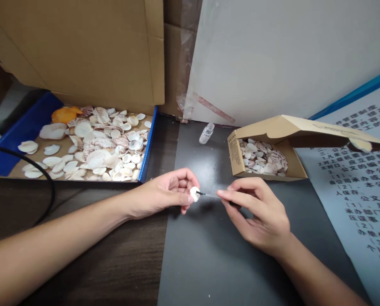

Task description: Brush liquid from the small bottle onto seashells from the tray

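Between the thumb and fingers of my left hand (174, 191) is a small white seashell (194, 194), held above the line where the dark wood meets the grey mat. My right hand (256, 208) pinches a thin brush (211, 195) with a clear stem and a dark tip. That tip touches the shell, or lies right in front of it. A dark end of the brush shows under my right fingers. Beyond both hands stands a small clear glass bottle (205, 134) with no cap on it and print on its side.
On the left, a blue-sided box (149, 146) holds many loose shells, including an orange one (65, 114). A small cardboard box (300, 168) of shells sits at right with its lid raised. A black cable (51, 191) crosses the left side. Printed sheets (352, 191) lie at right.
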The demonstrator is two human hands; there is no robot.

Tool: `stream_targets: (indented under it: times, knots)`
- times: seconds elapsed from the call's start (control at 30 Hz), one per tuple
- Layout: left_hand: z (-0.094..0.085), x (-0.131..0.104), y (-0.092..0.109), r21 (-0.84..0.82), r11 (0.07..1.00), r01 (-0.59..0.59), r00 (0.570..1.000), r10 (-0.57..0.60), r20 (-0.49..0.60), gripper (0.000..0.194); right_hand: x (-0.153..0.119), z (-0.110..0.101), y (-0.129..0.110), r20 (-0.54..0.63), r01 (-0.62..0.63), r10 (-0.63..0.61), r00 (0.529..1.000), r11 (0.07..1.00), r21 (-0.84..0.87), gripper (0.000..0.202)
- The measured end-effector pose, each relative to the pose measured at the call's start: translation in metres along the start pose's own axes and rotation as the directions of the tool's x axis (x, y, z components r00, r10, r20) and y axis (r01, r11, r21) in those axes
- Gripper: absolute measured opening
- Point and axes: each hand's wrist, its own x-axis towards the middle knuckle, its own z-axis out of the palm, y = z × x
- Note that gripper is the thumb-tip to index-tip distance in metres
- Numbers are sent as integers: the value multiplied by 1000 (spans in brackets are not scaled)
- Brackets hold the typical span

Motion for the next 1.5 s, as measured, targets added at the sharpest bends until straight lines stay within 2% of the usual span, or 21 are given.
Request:
stream_targets:
  times: [0.13,0.33,0.6,0.87,1.03,1.5]
  knots:
    - [0,0,0,23,1000,-1,1000,0,19,21,-1,2,-1,-12,-6,6,1000,1000,3,40]
    - [0,-1,1,25,1000,15,1000,-15,17,20,-5,3,-1,37,-20,20,999,999,-26,38]
    - [2,-1,1,12,1000,-3,1000,3,11,22,0,-1,-1,-7,-20,20,1000,1000,-21,40]
    - [2,-1,-1,63,998,-8,1000,7,13,25,-1,0,2,62,-69,64,996,995,77,33]
    - [3,-1,0,54,998,11,1000,-10,-22,24,-3,1,3,121,-63,55,991,996,60,22]
    - [1,-2,0,95,995,12,1000,-11,-12,25,-2,2,3,182,-68,49,982,993,98,20]
